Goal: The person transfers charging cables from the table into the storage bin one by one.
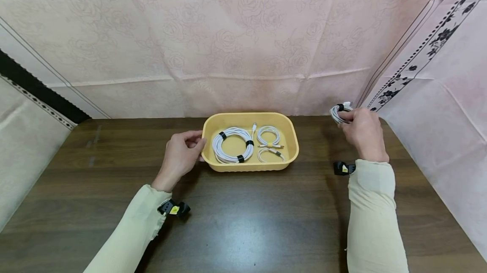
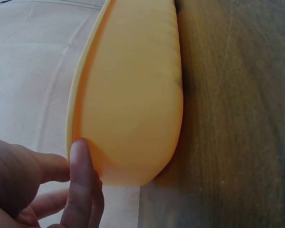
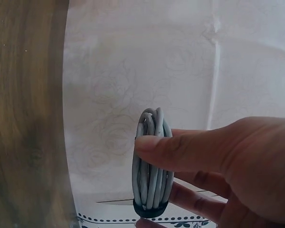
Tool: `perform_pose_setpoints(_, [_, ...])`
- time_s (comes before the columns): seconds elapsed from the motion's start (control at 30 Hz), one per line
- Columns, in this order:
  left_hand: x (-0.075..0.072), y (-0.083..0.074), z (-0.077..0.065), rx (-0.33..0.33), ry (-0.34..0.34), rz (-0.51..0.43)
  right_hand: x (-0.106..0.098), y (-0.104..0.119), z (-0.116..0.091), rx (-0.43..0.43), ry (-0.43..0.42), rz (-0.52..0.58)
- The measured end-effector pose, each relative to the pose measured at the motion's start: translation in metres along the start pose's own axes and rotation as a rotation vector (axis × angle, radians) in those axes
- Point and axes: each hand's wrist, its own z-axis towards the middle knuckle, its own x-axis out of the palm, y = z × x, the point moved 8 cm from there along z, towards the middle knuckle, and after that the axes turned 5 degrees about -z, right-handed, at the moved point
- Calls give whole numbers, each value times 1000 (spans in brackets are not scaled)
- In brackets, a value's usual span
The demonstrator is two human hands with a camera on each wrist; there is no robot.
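Observation:
My right hand [image 1: 364, 131] grips a coiled cable [image 1: 336, 113], light grey with a black tie, at the back right of the table. In the right wrist view the thumb lies across the strands of the coiled cable [image 3: 151, 183]. My left hand [image 1: 181, 153] pinches the left rim of a yellow tray [image 1: 249, 167]; the left wrist view shows fingertips [image 2: 80, 156] at the rim of the tray [image 2: 128, 95]. Inside the tray lie a large white coiled cable [image 1: 217, 148] with black ties, a smaller white coil [image 1: 269, 129] and a short white cable [image 1: 262, 151].
The dark wooden table [image 1: 236, 230] runs back to a pale floral cloth [image 1: 228, 53] hanging behind it. More cloth with a black flower border [image 1: 437, 45] hangs on the right. A black band [image 1: 38, 87] crosses the cloth on the left.

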Motion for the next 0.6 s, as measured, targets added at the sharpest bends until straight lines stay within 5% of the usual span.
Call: perform_pose_setpoints(0.6, [0,0,0,5,-2,4,-5,9,-2,-35,-29,59])
